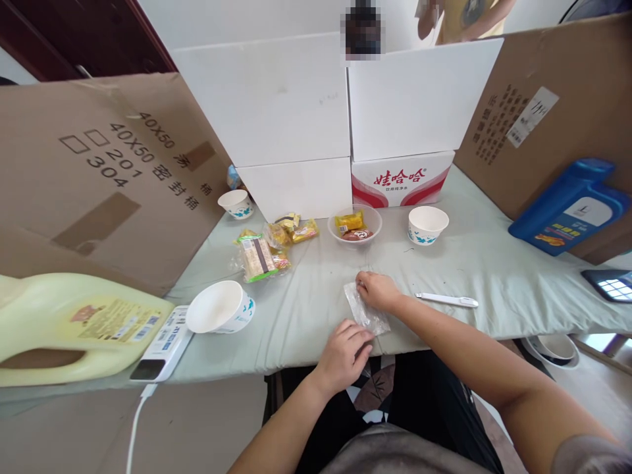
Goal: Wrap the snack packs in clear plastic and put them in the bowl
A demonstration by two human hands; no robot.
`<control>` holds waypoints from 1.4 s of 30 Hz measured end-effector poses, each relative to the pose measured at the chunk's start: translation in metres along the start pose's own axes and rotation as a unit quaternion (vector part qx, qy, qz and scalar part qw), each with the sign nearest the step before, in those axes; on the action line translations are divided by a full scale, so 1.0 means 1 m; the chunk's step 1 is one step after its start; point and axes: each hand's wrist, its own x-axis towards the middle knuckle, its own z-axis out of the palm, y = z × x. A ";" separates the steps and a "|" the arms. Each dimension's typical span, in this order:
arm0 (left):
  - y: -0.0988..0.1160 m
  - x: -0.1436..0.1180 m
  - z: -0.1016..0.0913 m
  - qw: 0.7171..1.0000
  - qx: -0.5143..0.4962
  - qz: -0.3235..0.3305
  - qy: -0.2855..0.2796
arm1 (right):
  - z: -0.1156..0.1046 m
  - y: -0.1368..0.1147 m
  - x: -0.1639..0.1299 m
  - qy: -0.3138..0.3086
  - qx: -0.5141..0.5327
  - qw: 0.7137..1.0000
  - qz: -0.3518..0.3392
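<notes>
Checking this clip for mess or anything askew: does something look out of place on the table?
Two things stand out. The paper bowl near the table's left front edge lies tipped on its side, its opening facing the camera. Wrapped snacks lie loose on the cloth, outside the clear bowl. Both hands, left and right, press a clear plastic bag flat. Nothing looks spilled.

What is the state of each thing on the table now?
clear plastic bag: flat, under both hands
left hand: on bag's near end
right hand: on bag's far end
glass bowl: holds snacks
paper cup: upright, looks empty
near paper bowl: tipped sideways, empty
yellow jug: lying down
</notes>
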 end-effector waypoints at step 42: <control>-0.053 0.059 -0.002 0.994 0.098 -0.030 0.026 | 0.044 -0.001 -0.136 0.080 -0.086 0.957 -0.266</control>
